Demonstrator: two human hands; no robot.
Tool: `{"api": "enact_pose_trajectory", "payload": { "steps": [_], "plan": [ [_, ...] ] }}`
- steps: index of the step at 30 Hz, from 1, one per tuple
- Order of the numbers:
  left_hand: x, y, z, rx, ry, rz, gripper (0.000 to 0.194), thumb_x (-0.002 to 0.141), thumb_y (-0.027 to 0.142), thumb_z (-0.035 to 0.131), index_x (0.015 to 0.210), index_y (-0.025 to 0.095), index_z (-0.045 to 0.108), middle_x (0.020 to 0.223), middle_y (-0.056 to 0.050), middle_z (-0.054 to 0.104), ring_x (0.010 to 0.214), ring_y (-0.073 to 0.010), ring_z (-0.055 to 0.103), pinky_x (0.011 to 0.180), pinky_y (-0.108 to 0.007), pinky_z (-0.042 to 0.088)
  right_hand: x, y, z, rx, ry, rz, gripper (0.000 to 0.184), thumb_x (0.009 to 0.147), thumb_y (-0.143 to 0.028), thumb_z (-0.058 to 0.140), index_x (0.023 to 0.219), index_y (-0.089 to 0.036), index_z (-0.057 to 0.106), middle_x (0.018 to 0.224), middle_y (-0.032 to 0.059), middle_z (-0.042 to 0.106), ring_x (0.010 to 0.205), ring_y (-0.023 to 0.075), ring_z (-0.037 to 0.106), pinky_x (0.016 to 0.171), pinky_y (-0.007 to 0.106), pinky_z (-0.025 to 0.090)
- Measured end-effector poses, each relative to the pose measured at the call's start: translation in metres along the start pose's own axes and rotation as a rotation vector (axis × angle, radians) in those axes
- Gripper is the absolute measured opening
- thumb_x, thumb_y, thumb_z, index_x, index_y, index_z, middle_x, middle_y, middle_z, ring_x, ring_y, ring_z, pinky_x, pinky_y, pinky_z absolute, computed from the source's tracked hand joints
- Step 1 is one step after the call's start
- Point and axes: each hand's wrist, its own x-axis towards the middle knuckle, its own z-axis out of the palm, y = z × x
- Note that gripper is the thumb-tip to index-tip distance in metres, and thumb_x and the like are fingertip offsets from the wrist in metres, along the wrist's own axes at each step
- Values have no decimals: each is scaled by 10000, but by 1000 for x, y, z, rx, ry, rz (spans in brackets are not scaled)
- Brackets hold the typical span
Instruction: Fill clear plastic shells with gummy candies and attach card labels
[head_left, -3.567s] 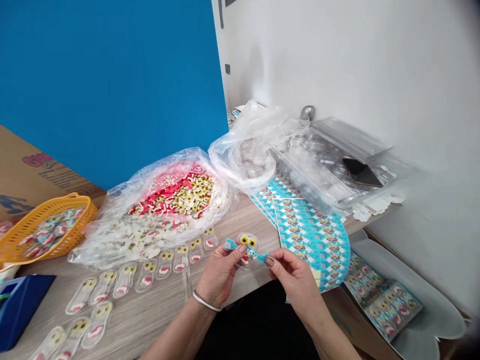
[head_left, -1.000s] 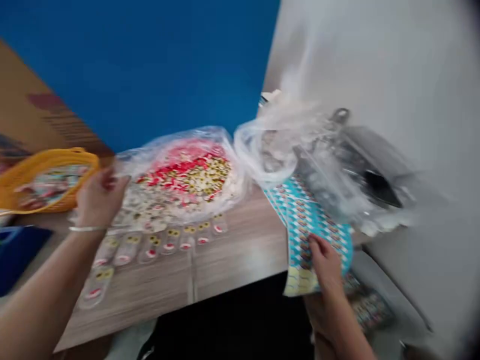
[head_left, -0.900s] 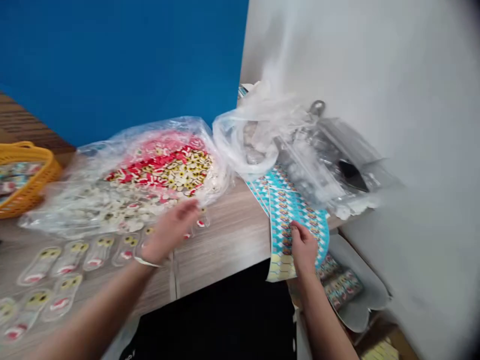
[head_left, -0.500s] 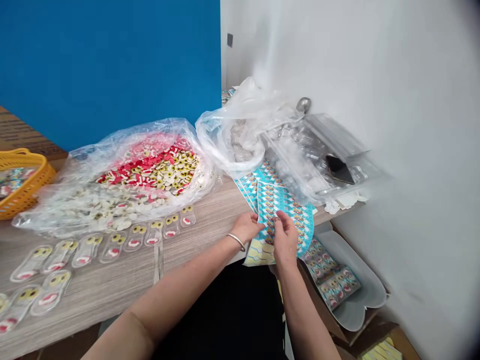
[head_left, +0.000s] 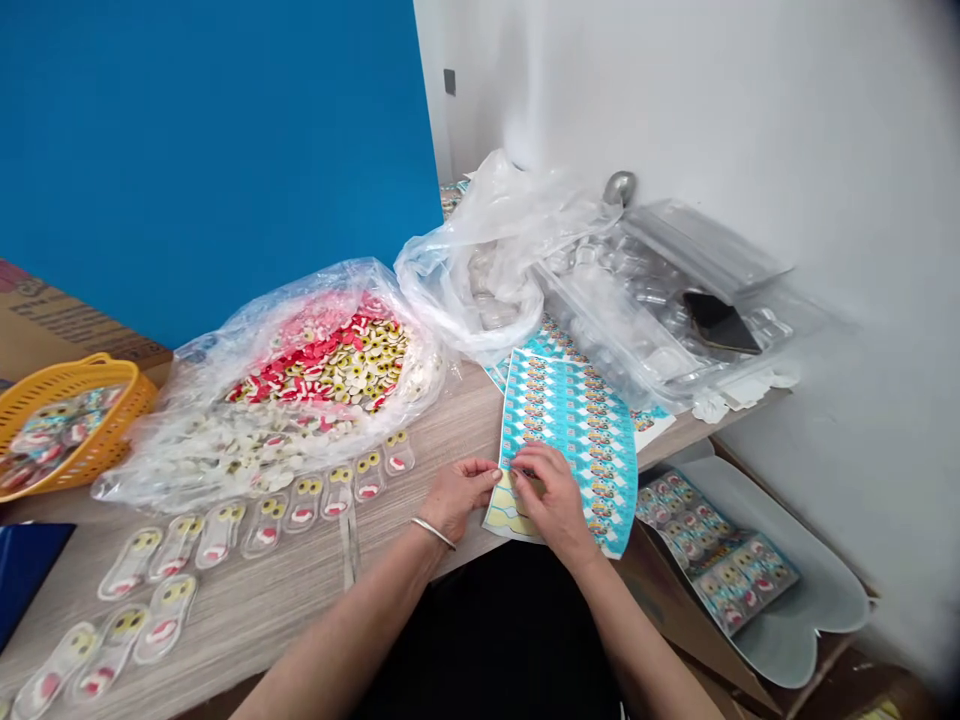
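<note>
A blue printed sticker sheet [head_left: 577, 430] lies at the front edge of the wooden table [head_left: 300, 590]. My left hand [head_left: 459, 494] pinches the sheet's near left edge, a metal bangle on its wrist. My right hand [head_left: 550, 494] rests on the sheet's near end with its fingertips curled and pinching at a sticker. A row of clear blister packs [head_left: 255, 515] holding eye and mouth candies lies to the left of my hands. Behind them an open plastic bag [head_left: 300, 390] is full of the same candies.
A yellow basket [head_left: 64, 420] of finished packs stands at far left beside a cardboard box [head_left: 52, 315]. Another clear bag [head_left: 480, 280] and empty clear trays [head_left: 660, 300] with a dark phone [head_left: 720, 322] sit at the back right. A white tray [head_left: 787, 590] of packs lies below the table edge.
My left hand swung from the yellow basket over to the sticker sheet. Both hands drew the sheet towards the table's front edge and now pinch at its near end.
</note>
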Motion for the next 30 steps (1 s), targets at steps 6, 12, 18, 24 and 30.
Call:
{"api": "enact_pose_trajectory", "payload": {
  "steps": [6,12,18,24,30],
  "plan": [
    [-1,6,5,68,-20,77,245,600,322,833,751,151,743,717,-21,706,659,-130,588,660,-252,452,-7,-4,1,-53,-70,10,169,951,-251,524,1044,-263,665,1035,54,703,1026,233,623,1039,499,399],
    [2,1,12,52,-10,122,185,613,293,812,725,164,742,719,-15,706,687,-137,578,693,-251,442,-2,-11,3,-106,-26,13,151,955,-252,502,961,-252,653,966,60,692,962,231,620,993,474,437],
    [-2,-7,22,-84,11,64,269,637,373,792,775,162,699,676,3,671,590,-121,559,601,-252,437,6,-14,10,-154,115,117,200,952,-263,445,825,-238,598,834,48,656,847,227,592,866,424,450],
    [-1,-8,20,-138,29,34,295,613,359,812,782,151,691,685,-10,683,585,-129,577,604,-266,464,8,-12,3,72,-28,252,209,954,-309,471,868,-233,645,876,43,691,849,214,626,793,355,475],
    [2,-9,18,-91,45,97,215,640,306,789,784,165,716,750,-20,705,691,-144,605,679,-256,467,3,-18,0,124,-62,197,136,927,-282,532,951,-250,662,951,41,702,910,213,641,830,346,496]
  ]
}}
